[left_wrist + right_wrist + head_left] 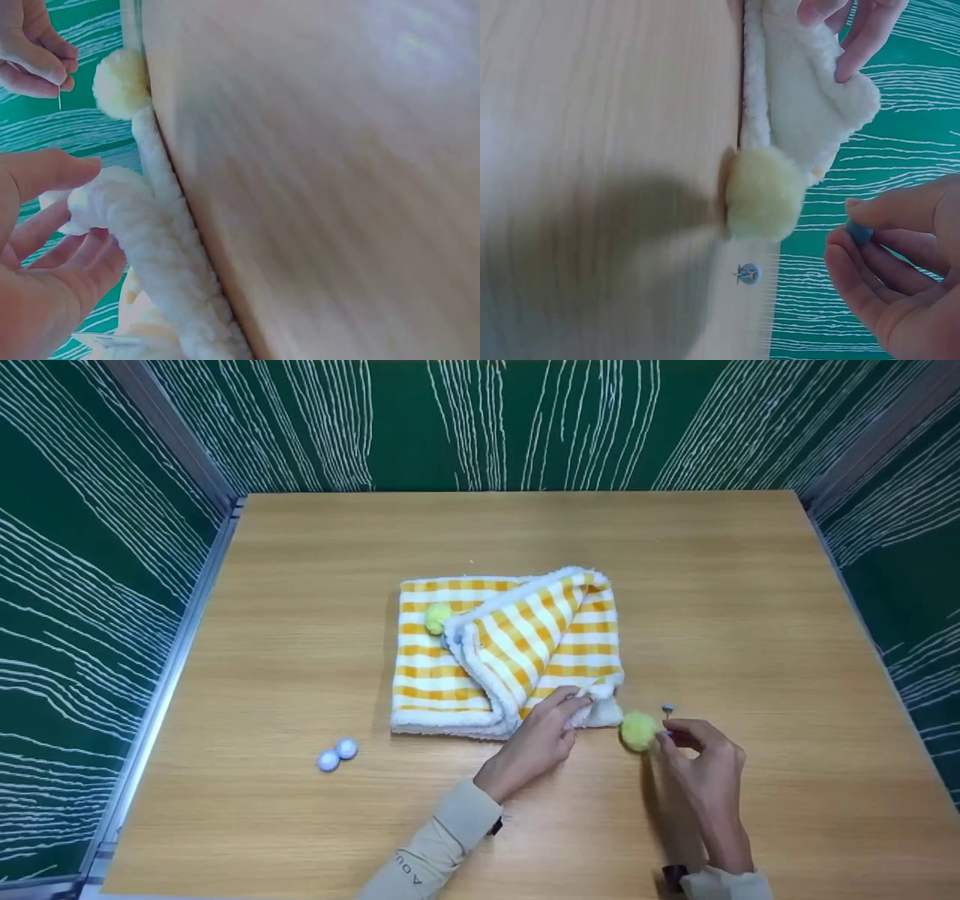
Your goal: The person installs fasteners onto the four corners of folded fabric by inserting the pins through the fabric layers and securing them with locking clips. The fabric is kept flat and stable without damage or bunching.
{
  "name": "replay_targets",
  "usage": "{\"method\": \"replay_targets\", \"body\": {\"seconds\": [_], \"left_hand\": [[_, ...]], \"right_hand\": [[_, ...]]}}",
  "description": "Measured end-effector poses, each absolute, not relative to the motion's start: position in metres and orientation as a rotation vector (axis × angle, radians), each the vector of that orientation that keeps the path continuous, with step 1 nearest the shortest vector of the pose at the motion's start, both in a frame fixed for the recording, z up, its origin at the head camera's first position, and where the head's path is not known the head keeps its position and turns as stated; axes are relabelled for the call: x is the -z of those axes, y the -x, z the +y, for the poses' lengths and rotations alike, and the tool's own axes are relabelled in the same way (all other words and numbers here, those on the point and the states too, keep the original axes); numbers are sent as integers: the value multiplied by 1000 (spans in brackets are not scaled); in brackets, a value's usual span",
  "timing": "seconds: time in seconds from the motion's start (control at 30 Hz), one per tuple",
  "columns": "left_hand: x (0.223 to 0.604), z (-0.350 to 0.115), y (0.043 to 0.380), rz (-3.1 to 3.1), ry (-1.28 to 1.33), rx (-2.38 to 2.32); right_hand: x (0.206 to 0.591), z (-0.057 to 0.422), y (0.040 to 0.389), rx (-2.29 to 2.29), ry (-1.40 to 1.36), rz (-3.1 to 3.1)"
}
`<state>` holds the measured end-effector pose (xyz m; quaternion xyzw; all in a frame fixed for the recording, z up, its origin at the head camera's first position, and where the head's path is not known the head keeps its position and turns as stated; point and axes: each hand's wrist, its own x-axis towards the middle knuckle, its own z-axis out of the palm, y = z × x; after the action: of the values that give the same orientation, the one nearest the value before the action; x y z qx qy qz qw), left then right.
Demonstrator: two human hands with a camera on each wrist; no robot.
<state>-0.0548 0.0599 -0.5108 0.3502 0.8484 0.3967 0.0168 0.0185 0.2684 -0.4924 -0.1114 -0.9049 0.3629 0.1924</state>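
Note:
A folded yellow-and-white checked blanket [442,682] with white fleecy edging lies mid-table, one layer turned back diagonally. My left hand [536,739] holds its near right corner, lifting the fleece [150,217] between thumb and fingers. Beside that corner rests a pale green pom-pom [639,731]. Just right of it, my right hand [705,765] pinches a pin with a small blue-grey head [859,232]; its thin needle [60,97] points down in the left wrist view. A small blue disc with prongs [748,274] sits on the table near the right fingertips.
A second green pom-pom [437,618] lies on the blanket's left part. Two small pale round pieces [337,754] sit together at the table's left. Green panels with white lines [510,427] surround the wooden table [300,555] on the back and sides.

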Motion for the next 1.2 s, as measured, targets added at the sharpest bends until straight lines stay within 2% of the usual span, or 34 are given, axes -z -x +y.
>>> {"method": "replay_targets", "body": {"seconds": [0.2,0.6,1.2], "left_hand": [[503,55,59,2596,-1090,-1381],[494,51,65,2633,-1150,-1297],[479,43,69,2668,-1067,-1393]], "right_hand": [[487,265,-17,-1025,295,-2530],[478,260,-12,-1107,191,-2394],[466,246,5,-1155,128,-2349]]}}
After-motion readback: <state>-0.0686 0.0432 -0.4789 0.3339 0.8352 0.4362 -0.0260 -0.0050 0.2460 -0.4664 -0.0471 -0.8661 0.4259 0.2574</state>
